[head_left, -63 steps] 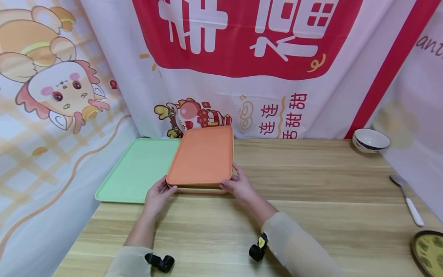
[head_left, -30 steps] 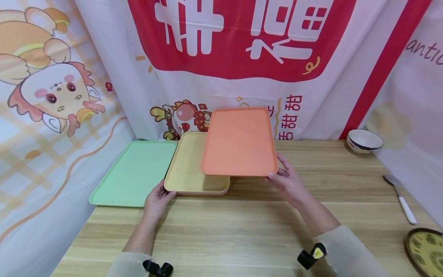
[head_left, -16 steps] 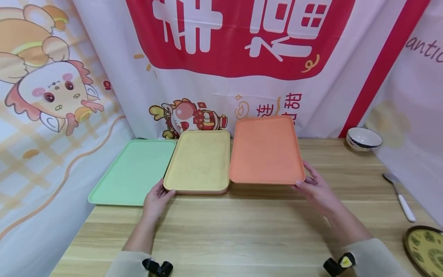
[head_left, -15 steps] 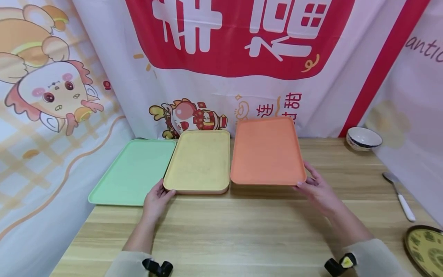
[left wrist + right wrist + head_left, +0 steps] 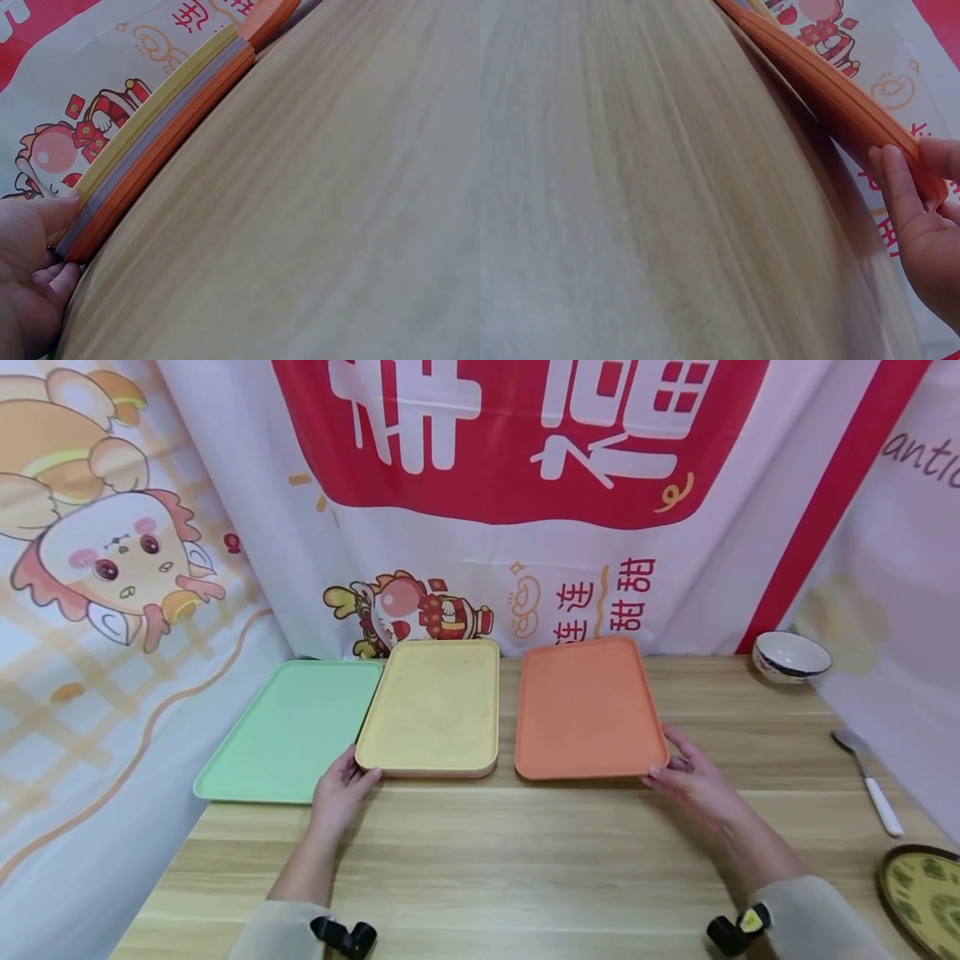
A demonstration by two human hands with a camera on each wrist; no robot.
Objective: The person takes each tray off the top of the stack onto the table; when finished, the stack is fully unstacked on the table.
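My left hand (image 5: pixel 341 789) grips the front left corner of a stack of trays, thumb on the top rim and fingers low at the side. Its top is a yellow tray (image 5: pixel 431 706); the left wrist view shows a greyish-purple tray (image 5: pixel 160 118) and an orange tray edge (image 5: pixel 166 136) beneath. To the right, my right hand (image 5: pixel 697 785) holds a separate orange tray (image 5: pixel 588 710) by its front right corner, thumb at the rim and fingers underneath. In the right wrist view, that tray's underside shows above the wooden table (image 5: pixel 667 187), with a dark shadow gap below.
A green tray (image 5: pixel 300 727) lies left of the stack. Along the right side are a patterned white bowl (image 5: pixel 791 657), a spoon with a white handle (image 5: pixel 870 785) and a round yellow item with a dark rim (image 5: pixel 926 893). A printed cloth (image 5: pixel 690 593) hangs behind the table.
The right hand lifted the orange tray off the stack, carried it right, and lowered it toward the table, uncovering the yellow tray. The left hand stays at the stack's corner.
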